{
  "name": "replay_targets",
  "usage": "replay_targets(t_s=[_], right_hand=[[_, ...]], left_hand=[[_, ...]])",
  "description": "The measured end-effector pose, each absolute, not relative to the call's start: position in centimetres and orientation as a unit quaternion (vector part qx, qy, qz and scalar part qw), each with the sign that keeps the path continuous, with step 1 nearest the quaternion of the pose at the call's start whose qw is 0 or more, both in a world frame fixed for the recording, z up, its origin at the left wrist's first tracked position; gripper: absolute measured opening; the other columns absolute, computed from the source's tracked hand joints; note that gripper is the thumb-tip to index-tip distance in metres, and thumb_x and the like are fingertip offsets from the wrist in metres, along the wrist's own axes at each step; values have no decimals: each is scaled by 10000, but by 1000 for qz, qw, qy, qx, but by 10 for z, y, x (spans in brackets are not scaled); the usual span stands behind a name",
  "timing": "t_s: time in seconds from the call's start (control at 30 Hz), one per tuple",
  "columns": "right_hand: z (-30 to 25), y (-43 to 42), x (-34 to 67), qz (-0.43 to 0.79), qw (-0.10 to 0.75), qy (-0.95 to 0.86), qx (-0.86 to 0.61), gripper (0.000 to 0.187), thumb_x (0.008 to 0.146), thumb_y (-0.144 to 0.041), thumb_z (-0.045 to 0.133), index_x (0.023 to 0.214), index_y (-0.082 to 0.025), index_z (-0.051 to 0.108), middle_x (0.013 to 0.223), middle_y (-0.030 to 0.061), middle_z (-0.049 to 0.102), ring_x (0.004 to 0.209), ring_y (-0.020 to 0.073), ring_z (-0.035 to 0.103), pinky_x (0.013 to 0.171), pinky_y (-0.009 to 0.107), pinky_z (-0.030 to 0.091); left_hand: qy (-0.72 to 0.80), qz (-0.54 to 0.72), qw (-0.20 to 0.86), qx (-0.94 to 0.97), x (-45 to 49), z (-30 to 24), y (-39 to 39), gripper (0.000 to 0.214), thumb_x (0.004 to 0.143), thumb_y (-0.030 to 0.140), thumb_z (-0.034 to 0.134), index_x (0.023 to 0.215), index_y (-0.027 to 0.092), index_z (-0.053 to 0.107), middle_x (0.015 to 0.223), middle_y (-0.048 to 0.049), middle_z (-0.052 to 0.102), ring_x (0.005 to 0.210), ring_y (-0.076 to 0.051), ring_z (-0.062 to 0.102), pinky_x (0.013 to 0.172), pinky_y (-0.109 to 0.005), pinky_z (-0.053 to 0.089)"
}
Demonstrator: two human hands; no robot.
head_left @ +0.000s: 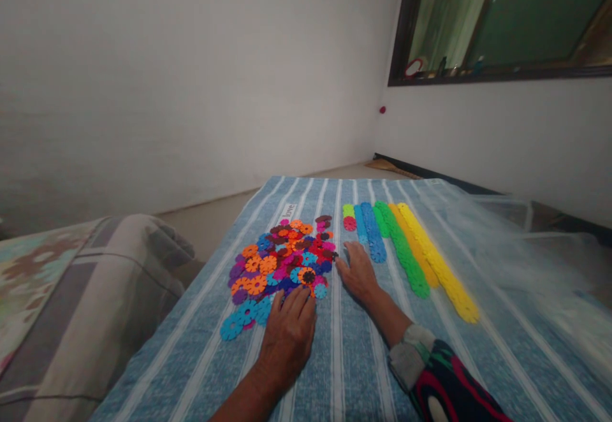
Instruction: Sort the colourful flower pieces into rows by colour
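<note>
Two open, empty hands on the striped cloth (344,358): your left hand (288,331) touches the near edge of the mixed disc pile (287,256), your right hand (357,274) lies just beside the blue row (373,234), which a sideways sweep could scatter.

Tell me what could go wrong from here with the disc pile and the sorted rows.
The right hand lies flat beside the blue row; a sideways sweep might knock it crooked. The left hand rests at the edge of the mixed disc pile, so it may scatter loose discs across the striped cloth.
</note>
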State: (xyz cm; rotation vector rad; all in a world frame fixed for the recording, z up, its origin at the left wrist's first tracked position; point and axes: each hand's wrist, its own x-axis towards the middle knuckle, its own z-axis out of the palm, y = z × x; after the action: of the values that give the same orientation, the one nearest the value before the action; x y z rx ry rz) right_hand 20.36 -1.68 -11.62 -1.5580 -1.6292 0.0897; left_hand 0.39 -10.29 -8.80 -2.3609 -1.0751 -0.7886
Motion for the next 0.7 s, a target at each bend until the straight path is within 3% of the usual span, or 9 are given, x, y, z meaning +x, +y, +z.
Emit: replay_targets(t_s=[0.2, 0.37, 0.57, 0.7], right_hand=[[-106, -13, 205, 64, 474, -628, -613, 354, 859, -303, 505, 1168, -153, 592, 1208, 166, 582, 1170, 277, 506, 1030, 469, 380], [-92, -7, 206, 110, 510, -610, -596, 186, 870, -277, 468, 907, -189, 627, 957, 84, 645, 986, 221, 567, 941, 378, 405], [-84, 6, 206, 125, 515, -580, -618, 317, 907, -283, 391, 610, -224, 486, 652, -9, 566, 686, 164, 533, 719, 284, 395], [-83, 7, 206, 132, 519, -571, -622, 342, 903, -288, 400, 566, -231, 421, 596, -30, 525, 624, 152, 491, 670, 268, 362]], left_hand=[[-367, -298, 234, -850, 4, -89, -99, 234, 923, 127, 416, 1031, 156, 622, 1071, -104, 711, 1021, -254, 636, 954, -471, 393], [-349, -293, 248, -855, 1, -86, -95, 230, 921, 127, 426, 1038, 169, 619, 1072, -100, 715, 1017, -247, 641, 946, -455, 399], [-329, -285, 266, -860, -2, -87, -90, 215, 922, 143, 436, 1032, 166, 619, 1058, -109, 722, 999, -254, 653, 924, -452, 407], [-322, -294, 268, -859, -2, -86, -88, 229, 921, 129, 418, 1028, 160, 618, 1039, -114, 722, 984, -261, 655, 911, -460, 412]])
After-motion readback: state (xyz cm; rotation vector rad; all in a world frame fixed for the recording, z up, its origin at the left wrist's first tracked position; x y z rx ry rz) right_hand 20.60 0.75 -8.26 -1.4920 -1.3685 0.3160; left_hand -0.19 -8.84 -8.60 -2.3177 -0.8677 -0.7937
